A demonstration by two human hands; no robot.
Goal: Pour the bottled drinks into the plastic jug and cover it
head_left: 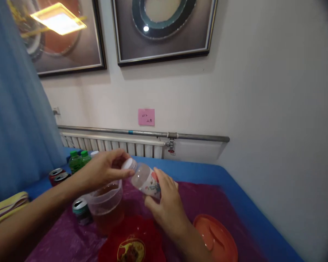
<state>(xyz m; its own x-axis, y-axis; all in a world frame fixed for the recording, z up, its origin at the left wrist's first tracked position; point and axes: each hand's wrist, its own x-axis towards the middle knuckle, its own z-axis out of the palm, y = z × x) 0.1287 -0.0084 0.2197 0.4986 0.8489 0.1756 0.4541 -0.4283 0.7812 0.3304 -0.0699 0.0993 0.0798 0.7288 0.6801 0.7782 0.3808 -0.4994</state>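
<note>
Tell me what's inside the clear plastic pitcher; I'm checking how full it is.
The pitcher holds amber liquid, roughly two-thirds up. The left hand and the tilted bottle hide part of its rim, so the exact level is unclear.

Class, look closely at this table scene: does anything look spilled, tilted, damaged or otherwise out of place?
Nothing is spilled. The small clear bottle is held tilted over the pitcher of brownish liquid, right hand on its body, left hand at its white cap. The orange lid lies apart, off the pitcher.

A home room: framed pictures [164,31] hang on the wall above the hands, a radiator [112,145] behind them, a curtain [13,109] to their left.
</note>
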